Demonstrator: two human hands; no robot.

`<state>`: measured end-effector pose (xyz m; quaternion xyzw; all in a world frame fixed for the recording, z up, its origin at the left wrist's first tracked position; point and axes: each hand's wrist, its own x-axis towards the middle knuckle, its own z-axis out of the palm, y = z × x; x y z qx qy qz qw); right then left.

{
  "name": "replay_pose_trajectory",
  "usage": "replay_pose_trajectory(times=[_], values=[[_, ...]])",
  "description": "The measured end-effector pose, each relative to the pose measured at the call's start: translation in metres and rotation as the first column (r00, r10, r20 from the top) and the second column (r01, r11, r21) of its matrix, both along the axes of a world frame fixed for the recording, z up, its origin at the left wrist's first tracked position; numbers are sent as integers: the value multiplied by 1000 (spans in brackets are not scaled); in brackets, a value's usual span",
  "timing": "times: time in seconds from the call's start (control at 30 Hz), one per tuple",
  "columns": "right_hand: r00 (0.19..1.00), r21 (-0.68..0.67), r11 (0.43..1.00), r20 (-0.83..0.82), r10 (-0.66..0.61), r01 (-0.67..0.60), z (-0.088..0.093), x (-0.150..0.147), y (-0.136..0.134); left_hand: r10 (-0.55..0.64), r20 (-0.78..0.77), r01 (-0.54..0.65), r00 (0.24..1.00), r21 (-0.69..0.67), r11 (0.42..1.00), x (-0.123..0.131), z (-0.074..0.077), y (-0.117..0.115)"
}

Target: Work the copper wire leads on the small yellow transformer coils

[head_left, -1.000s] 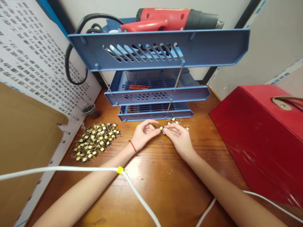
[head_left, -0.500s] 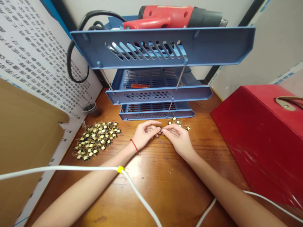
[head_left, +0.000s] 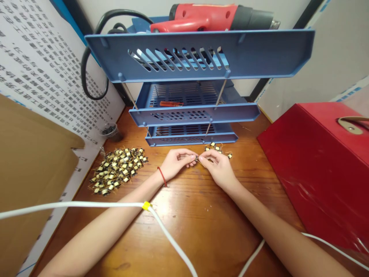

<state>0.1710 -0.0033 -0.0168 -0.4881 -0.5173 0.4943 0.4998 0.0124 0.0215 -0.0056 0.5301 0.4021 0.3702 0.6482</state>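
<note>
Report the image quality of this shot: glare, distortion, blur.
Head view: wide-angle distortion stretches the blue tray rack toward the top of the frame; glare whitens the wooden desk; streaky sheen marks the red case; the fine leads on the small wired components look soft.

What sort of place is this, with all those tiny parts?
Probably a small electronics assembly bench: a heap of tiny yellow-taped transformers with copper wire leads lies on the brown wooden desk, and a red-and-black hot-air gun rests on top of a blue slotted tray rack.
</note>
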Motion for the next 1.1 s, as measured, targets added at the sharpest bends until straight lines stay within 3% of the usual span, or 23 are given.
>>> replay_pose_trajectory(times=[0.4,0.87,1.1], values=[[994,86,996,106,17,-26,-2,3,-1,-134,-81,137,988,32,990,-4,3,3],[960,211,976,279,-18,-43,3,7,-3,-54,-85,56,995,27,998,0,8,0],[917,314,947,393,-69,-64,5,9,-4,-39,-218,72,975,145,987,1,5,-3]])
